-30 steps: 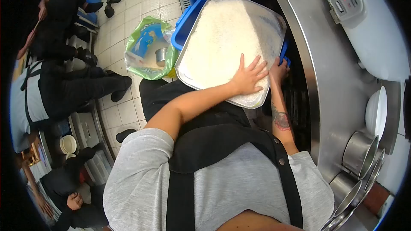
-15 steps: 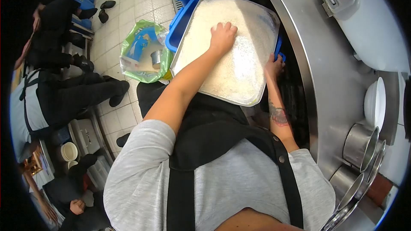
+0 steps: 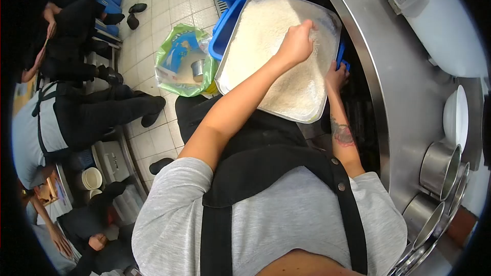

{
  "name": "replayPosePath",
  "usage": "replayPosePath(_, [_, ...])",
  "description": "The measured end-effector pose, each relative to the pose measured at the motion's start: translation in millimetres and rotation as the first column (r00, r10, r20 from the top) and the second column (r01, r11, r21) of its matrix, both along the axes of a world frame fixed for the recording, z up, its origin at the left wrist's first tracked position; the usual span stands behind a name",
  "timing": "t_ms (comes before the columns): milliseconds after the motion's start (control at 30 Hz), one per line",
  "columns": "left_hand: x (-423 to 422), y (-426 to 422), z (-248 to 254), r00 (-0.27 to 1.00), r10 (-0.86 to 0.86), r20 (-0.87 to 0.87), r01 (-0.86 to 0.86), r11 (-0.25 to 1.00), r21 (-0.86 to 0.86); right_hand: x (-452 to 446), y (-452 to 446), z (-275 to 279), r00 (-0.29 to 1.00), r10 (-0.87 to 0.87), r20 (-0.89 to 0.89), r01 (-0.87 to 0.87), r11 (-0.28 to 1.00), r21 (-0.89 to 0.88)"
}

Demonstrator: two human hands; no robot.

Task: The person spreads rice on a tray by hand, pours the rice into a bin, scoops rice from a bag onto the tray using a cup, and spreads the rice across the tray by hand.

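Pale crumbs (image 3: 261, 28) lie in the tray (image 3: 308, 121) before you: likely soft, loose; the tray itself probably heavy, best held by opposite rims. Your left hand (image 3: 298, 42) curls over the crumbs, your right hand (image 3: 336, 76) at the tray's right side; can't tell whether either clamps anything.

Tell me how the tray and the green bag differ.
The tray is stiff, with straight sides and rounded corners; the bag is soft and wrinkled, with an uneven rim.
The tray looks silvery; the bag is mostly green outside, with blue showing inside.
The left hand is over the tray; a metal cup sits in the bag.
Both are open on top and hold something pale.
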State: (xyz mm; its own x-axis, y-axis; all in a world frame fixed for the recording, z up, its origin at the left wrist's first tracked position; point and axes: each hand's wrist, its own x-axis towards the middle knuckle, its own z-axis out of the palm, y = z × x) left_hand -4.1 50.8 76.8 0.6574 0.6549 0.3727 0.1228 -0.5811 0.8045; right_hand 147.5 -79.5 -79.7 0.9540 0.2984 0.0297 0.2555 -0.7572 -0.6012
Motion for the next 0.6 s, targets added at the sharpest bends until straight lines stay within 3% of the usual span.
replayPosePath(67, [3.2, 10.1, 7.8, 1.0, -0.02, 0.018, 0.019, 1.0, 0.011, 4.7, -2.1, -9.5, 1.0, 0.011, 0.026, -0.011, 1.0, 0.011])
replayPosePath(167, [3.4, 20.7, 8.6, 0.984, -0.172, 0.051, 0.177, 0.979, -0.106, -13.3, 0.2, 24.7, 0.994, -0.063, -0.09, 0.06, 0.998, -0.031])
replayPosePath(267, [-5.2, 23.1, 7.2, 0.946, -0.279, -0.164, 0.259, 0.957, -0.131, -10.0, 1.4, 17.8, 0.996, -0.04, -0.082, 0.041, 0.999, 0.015])
replayPosePath(367, [-26.6, 24.4, -11.0, 0.913, -0.313, -0.26, 0.312, 0.949, -0.049, -7.4, 1.6, 14.1, 0.996, -0.043, -0.073, 0.044, 0.999, 0.002])
replayPosePath(400, [-36.6, 24.1, -23.7, 0.92, -0.29, -0.264, 0.281, 0.957, -0.071, -7.3, 1.2, 13.2, 0.996, -0.05, -0.076, 0.05, 0.999, 0.004])
replayPosePath(467, [-65.2, 16.2, -55.8, 0.956, -0.053, -0.29, 0.067, 0.997, 0.038, -7.4, 3.2, 11.2, 0.994, -0.063, -0.084, 0.065, 0.998, 0.014])
replayPosePath(533, [-98.1, -6.6, -65.3, 0.905, 0.223, -0.362, -0.202, 0.975, 0.096, 1.3, 1.9, -4.0, 0.998, -0.041, -0.041, 0.042, 0.999, 0.011])
replayPosePath(600, [-125.1, -12.1, -106.0, 0.836, 0.403, -0.372, -0.392, 0.913, 0.11, 5.5, 2.6, -11.6, 0.999, -0.038, -0.028, 0.038, 0.999, 0.001])
